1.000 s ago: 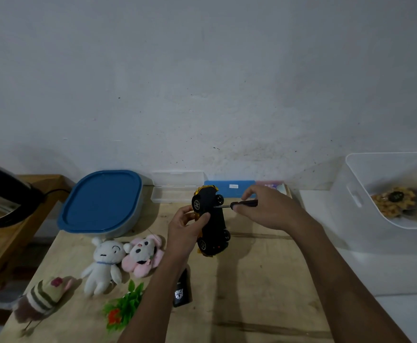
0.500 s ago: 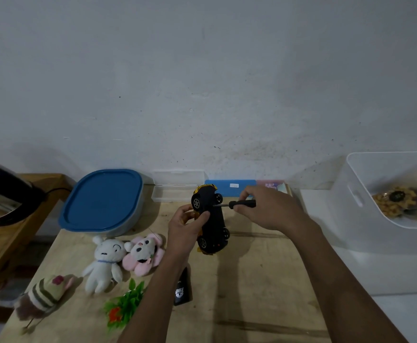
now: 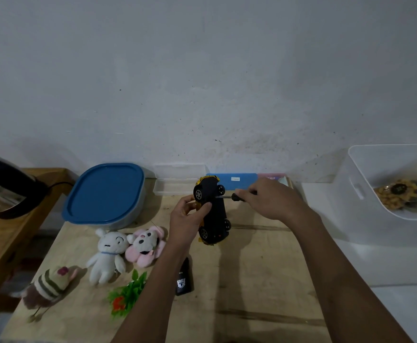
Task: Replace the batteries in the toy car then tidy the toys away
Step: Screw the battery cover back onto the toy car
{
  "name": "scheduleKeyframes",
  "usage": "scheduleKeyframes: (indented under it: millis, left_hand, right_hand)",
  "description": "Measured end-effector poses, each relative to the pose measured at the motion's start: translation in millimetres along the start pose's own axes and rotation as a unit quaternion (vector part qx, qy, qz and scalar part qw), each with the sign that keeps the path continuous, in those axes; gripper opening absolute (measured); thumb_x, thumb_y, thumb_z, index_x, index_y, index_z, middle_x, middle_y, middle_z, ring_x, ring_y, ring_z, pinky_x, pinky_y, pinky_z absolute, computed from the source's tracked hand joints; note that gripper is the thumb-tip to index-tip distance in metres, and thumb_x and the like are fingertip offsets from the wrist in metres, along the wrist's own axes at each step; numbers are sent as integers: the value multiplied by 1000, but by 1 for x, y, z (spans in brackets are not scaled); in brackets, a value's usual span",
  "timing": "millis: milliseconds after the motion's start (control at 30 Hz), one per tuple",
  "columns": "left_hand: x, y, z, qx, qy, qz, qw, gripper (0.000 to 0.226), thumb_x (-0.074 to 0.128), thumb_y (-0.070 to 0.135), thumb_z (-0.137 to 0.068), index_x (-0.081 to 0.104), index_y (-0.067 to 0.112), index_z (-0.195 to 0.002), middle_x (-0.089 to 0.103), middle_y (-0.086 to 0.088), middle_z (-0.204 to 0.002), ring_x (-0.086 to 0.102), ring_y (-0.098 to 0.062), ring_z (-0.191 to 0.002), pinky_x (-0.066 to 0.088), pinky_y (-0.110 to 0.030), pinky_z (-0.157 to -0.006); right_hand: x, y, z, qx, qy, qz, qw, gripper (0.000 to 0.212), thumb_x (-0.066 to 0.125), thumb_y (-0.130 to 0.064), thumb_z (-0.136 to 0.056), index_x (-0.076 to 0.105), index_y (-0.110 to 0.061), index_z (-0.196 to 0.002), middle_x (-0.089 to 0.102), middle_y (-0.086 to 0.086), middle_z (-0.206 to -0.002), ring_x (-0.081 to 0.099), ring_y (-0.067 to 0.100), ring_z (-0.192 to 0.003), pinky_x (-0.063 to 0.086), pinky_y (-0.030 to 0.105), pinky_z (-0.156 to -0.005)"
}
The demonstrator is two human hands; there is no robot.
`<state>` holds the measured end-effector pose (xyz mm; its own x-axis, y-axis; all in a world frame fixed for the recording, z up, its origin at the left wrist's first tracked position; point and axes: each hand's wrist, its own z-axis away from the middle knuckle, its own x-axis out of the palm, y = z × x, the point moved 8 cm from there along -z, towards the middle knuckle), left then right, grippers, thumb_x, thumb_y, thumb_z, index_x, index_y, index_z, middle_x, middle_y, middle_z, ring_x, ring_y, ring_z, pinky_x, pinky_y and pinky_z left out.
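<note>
Both hands are working just above mid-frame. The left hand (image 3: 187, 219) is gripping the toy car (image 3: 212, 211), fingers curled round its body, holding it on end over the wooden table (image 3: 264, 280) with the black underside and wheels facing right. The right hand (image 3: 269, 201) is pinching a small screwdriver (image 3: 237, 197), its tip touching the underside near the upper wheels. Below the left wrist a black remote (image 3: 184, 278) is lying flat. At lower left, a white plush (image 3: 107, 253), a pink plush (image 3: 145, 246), a striped plush (image 3: 47, 285) and a green plastic plant (image 3: 127, 293) are lying near one another. A blue-lidded container (image 3: 106, 191) is sitting at centre left, and a clear bin (image 3: 365, 194) is standing at the right edge.
</note>
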<state>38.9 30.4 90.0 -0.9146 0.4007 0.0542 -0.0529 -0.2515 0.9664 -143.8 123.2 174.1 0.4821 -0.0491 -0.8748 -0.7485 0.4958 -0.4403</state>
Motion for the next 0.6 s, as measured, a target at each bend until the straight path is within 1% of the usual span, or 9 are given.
scheduleKeyframes:
  millis: [67, 133, 200, 267, 300, 400, 467, 533, 600]
  left_hand:
    - [-1, 1, 1, 1, 0, -2, 1000, 33, 73, 14, -87, 61, 14, -119, 71, -11, -109, 70, -22, -99, 57, -35, -80]
    - [-1, 0, 1, 1, 0, -6, 1000, 34, 73, 15, -87, 61, 14, -119, 71, -11, -110, 70, -23, -101, 57, -36, -81]
    - [-2, 0, 1, 3, 1, -10, 1000, 34, 73, 16, -87, 61, 15, -119, 71, -10, -109, 70, -24, -101, 58, -36, -81]
    - [-3, 0, 1, 3, 2, -14, 1000, 34, 74, 17, -86, 62, 16, -118, 71, -10, -109, 70, -24, -101, 58, -35, -80]
    - [-3, 0, 2, 3, 2, -16, 1000, 34, 74, 17, -86, 62, 15, -118, 71, -10, -109, 70, -24, -101, 58, -34, -79]
    - [-4, 0, 2, 2, 1, -19, 1000, 35, 74, 17, -86, 61, 15, -119, 70, -10, -110, 69, -24, -103, 58, -35, -81]
    - [-4, 1, 3, 1, -1, -19, 1000, 35, 73, 18, -87, 61, 16, -119, 70, -9, -112, 68, -23, -104, 57, -37, -83]
    - [-5, 1, 4, 1, -2, -18, 1000, 34, 73, 17, -87, 60, 15, -119, 69, -9, -112, 68, -23, -104, 57, -38, -84]
    - [-4, 2, 4, 3, -2, -17, 1000, 33, 73, 17, -87, 61, 16, -118, 70, -9, -111, 69, -23, -103, 58, -36, -83]
  right_hand:
    - [1, 0, 3, -5, -9, -15, 1000, 34, 57, -58, -87, 60, -26, -100, 63, -6, -86, 62, 13, -77, 52, 31, -70]
    - [1, -1, 5, -12, -19, -17, 1000, 28, 64, -52, -85, 56, -29, -100, 63, -8, -92, 62, 13, -83, 53, 32, -74]
    - [0, 0, 4, -11, -19, -20, 1000, 28, 62, -52, -87, 63, -24, -89, 63, -5, -82, 62, 13, -75, 50, 31, -68]
    - [0, 1, 2, -7, -18, -24, 1000, 44, 55, -55, -90, 62, -16, -73, 52, -2, -62, 51, 13, -55, 39, 29, -54]
    - [1, 2, 1, -3, -18, -28, 999, 46, 54, -55, -91, 62, -14, -73, 47, -3, -59, 47, 13, -53, 35, 28, -52]
    - [2, 2, 4, -5, -30, -46, 998, 32, 62, -54, -86, 56, -27, -101, 58, -9, -85, 60, 10, -77, 49, 29, -68]
    - [1, 1, 7, -10, -38, -47, 998, 30, 66, -47, -85, 52, -29, -104, 63, -7, -97, 61, 12, -84, 50, 29, -70]
    - [-1, 2, 7, -10, -24, -56, 998, 24, 67, -45, -86, 57, -27, -99, 64, -6, -93, 61, 11, -80, 47, 27, -63]
    - [-3, 2, 6, -6, -11, -59, 998, 29, 63, -51, -87, 64, -22, -90, 62, -5, -76, 58, 10, -67, 41, 27, -57]
